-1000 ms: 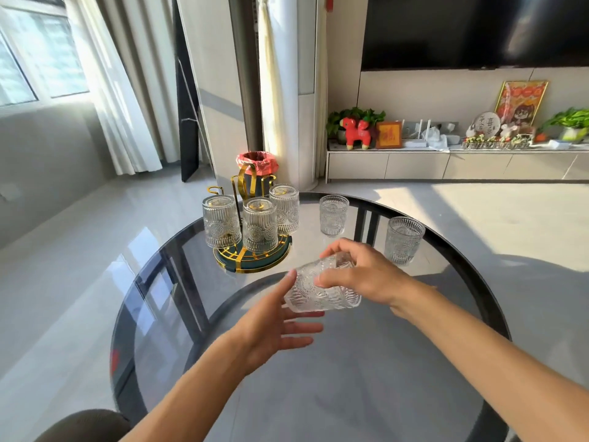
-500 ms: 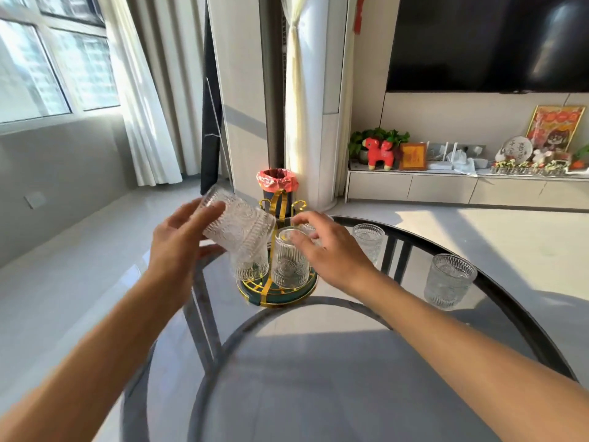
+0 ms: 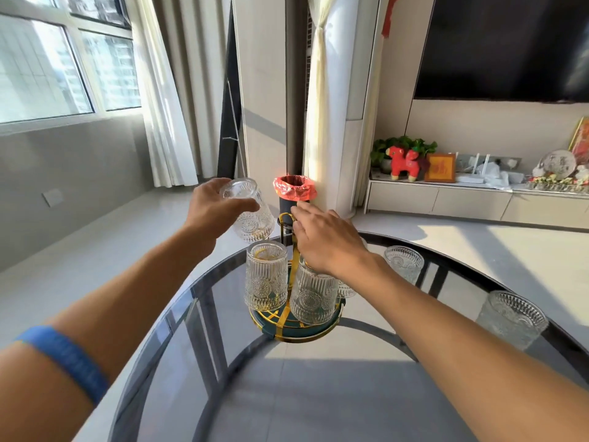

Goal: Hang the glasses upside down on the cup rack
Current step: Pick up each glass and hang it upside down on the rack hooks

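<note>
My left hand (image 3: pixel 213 208) holds a patterned clear glass (image 3: pixel 252 215) mouth down, up in the air just left of the top of the cup rack (image 3: pixel 296 329). The rack has a dark green round base with gold wire arms and a gold loop handle (image 3: pixel 284 217). Two glasses hang on it upside down, one at the front left (image 3: pixel 266 279) and one at the front right (image 3: pixel 314 295); a third (image 3: pixel 346 290) peeks out under my right wrist. My right hand (image 3: pixel 328 244) lies palm down over the rack's top, fingertips at the loop; its grip is hidden.
Two upright glasses stand on the round dark glass table (image 3: pixel 318 393), one right of the rack (image 3: pixel 404 263), one at the right rim (image 3: pixel 513 318). A bin with a red bag (image 3: pixel 294 193) stands on the floor beyond the table. A low cabinet runs along the right wall.
The glass passed from my right hand to my left, was turned mouth down and carried up beside the rack's top. My right hand moved onto the rack's top.
</note>
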{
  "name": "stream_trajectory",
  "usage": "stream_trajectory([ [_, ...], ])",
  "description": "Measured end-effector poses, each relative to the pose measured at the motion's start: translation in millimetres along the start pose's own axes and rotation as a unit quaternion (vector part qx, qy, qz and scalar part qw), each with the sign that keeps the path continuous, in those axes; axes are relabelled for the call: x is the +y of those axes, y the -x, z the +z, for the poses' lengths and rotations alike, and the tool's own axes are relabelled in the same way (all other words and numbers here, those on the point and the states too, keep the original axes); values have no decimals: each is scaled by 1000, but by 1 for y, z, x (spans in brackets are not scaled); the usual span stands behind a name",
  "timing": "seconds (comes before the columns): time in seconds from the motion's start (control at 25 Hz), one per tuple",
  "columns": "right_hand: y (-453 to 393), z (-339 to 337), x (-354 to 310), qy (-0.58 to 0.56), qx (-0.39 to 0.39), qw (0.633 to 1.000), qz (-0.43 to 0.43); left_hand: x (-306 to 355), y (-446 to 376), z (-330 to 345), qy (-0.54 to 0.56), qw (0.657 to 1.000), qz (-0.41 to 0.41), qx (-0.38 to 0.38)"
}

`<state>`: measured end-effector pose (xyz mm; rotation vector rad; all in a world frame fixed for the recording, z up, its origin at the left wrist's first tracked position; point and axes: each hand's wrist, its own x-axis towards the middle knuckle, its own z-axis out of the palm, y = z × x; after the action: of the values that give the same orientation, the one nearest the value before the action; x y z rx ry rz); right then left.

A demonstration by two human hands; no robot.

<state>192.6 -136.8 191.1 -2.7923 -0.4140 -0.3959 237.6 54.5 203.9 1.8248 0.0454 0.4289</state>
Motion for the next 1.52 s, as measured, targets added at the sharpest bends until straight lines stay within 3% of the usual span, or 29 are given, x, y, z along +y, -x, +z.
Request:
stream_trajectory([
  [0.36, 1, -4, 6, -37, -17, 999, -4, -22, -15, 26, -137, 975, -135, -109],
  [0.64, -1, -4, 9, -60, -19, 998, 2, -26, -9, 37, -124, 965, -206, -104],
  [0.88, -1, -1, 8, -63, -20, 998, 2, -21, 0, 37, -70, 958, -236, -148],
  [0.96, 0, 0, 8, -63, -20, 998, 2, -24, 5, 34, -36, 977, -182, -108],
  [1.04, 0, -1, 7, -63, -19, 998, 2, -25, 14, 25, -107, 992, 45, -38],
  [1.12, 0, -2, 5, -63, -15, 998, 4, -23, 25, 17, -252, 919, 286, -99],
  [1.16, 0, -2, 5, -62, -14, 998, 7, -21, 30, 16, -307, 877, 334, -160],
  [1.24, 1, -2, 4, -53, -15, 998, 12, -23, 37, 17, -381, 830, 327, -244],
  [1.52, 2, 4, 4, -42, -15, 999, 17, -31, 45, 0, -329, 860, 304, -245],
])
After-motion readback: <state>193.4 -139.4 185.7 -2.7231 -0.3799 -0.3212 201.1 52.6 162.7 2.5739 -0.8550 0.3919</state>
